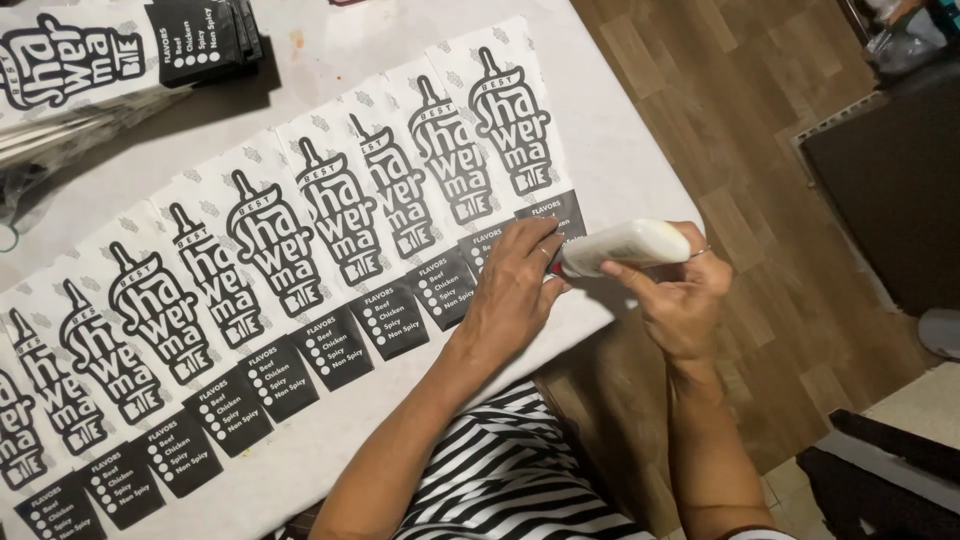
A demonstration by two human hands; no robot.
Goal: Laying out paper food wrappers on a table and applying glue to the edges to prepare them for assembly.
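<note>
A long row of printed paper sleeves [300, 250] lies overlapped across the bench [620, 130], bottom edges stepped toward the person. By the look of it the work stands at the far right sleeve, with the rest of the row to the left yet to be reached. The left hand [515, 285] presses flat, fingers spread, on that sleeve's dark lower edge. The right hand [680, 290] is closed around a white glue bottle [625, 246], its tip just beside the left fingertips.
</note>
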